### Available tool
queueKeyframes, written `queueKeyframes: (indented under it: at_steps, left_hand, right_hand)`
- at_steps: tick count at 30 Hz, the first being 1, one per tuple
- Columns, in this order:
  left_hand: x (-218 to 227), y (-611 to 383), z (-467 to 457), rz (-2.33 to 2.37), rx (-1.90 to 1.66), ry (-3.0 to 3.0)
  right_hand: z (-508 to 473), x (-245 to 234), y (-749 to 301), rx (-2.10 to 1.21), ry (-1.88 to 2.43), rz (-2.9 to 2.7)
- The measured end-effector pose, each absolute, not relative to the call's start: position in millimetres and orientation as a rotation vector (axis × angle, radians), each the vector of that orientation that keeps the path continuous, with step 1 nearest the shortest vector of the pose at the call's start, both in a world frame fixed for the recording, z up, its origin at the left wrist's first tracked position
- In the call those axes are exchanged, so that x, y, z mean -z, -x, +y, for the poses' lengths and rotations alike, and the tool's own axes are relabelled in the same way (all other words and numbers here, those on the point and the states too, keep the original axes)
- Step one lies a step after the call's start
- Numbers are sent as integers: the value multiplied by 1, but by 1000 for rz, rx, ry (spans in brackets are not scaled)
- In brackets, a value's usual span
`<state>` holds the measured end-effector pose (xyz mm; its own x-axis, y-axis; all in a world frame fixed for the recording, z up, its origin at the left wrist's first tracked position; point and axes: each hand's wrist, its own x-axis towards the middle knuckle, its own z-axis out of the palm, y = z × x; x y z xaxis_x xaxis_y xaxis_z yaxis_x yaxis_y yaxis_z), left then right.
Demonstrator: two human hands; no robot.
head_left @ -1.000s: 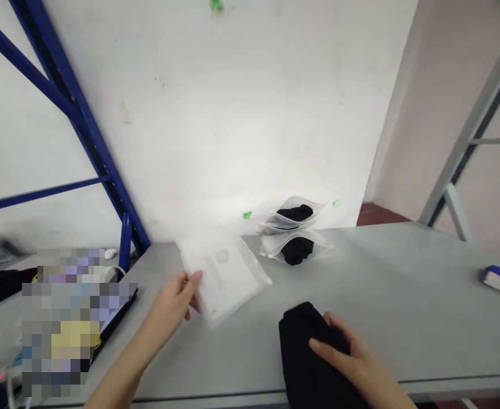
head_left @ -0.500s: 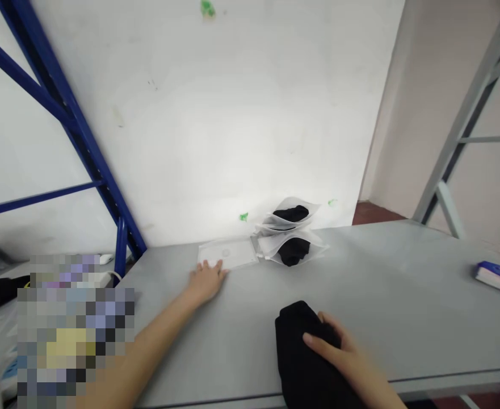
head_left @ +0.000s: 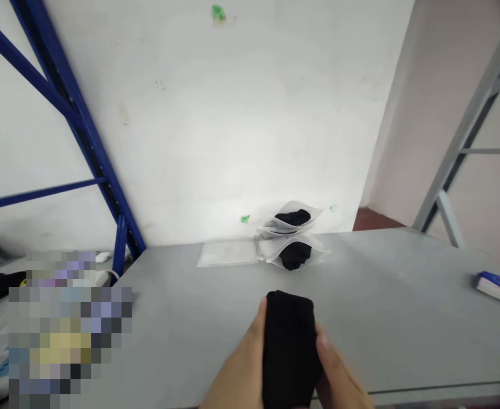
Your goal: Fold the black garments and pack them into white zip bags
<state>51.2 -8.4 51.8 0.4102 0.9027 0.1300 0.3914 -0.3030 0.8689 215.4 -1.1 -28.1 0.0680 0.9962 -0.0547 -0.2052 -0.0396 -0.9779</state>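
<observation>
- Black folded garment (head_left: 290,346), a soft compact bundle standing upright and lengthwise between both hands, above the near part of the table; its lower end runs out of view, so any contact with the table cannot be told.
- Left hand (head_left: 242,372) is closed around the bundle's left side, with the thumb (head_left: 263,312) pressed along its upper edge.
- Right hand (head_left: 339,376) is closed against the bundle's right side, its fingertips (head_left: 322,341) pressing into the cloth; the two hands grip it from opposite sides.
- Grey metal table (head_left: 386,318) spreads out in front of the person, with a dark seam along its near edge.
- Clear zip bag (head_left: 227,254) lies flat on the far part of the table, with nothing dark showing inside and its right edge just touching the next bags.
- Two zip bags with black contents (head_left: 293,238) rest in a small overlapping stack beside it, against the wall.
- Blue-and-white tissue pack (head_left: 499,288) lies near the table's right edge, well apart from the hands.
- Blue steel shelf frame (head_left: 79,125) rises at the left, and a grey metal frame (head_left: 462,130) at the right.
- Green tape scraps (head_left: 244,218) mark the white wall (head_left: 215,113).
- Pixelated patch (head_left: 68,324) hides whatever lies at the lower left.
</observation>
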Motion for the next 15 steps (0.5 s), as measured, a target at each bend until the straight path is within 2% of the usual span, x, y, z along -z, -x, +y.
queueKeyframes:
  at_steps: [5, 10, 12, 15]
  left_hand:
    - [-9, -21, 6, 1146, -1074, -1143]
    - [-1, 11, 7, 1539, -1614, -1223]
    - [-2, 10, -3, 1640, -1555, -1468]
    - [11, -9, -11, 1324, -1081, -2017]
  right_hand:
    - [-1, 12, -208, -1349, 1194, -891]
    - [22, 6, -212, -1260, 1181, -1040]
    - [28, 12, -208, -1165, 1194, -1132]
    - [35, 23, -201, -998, 1224, -1211]
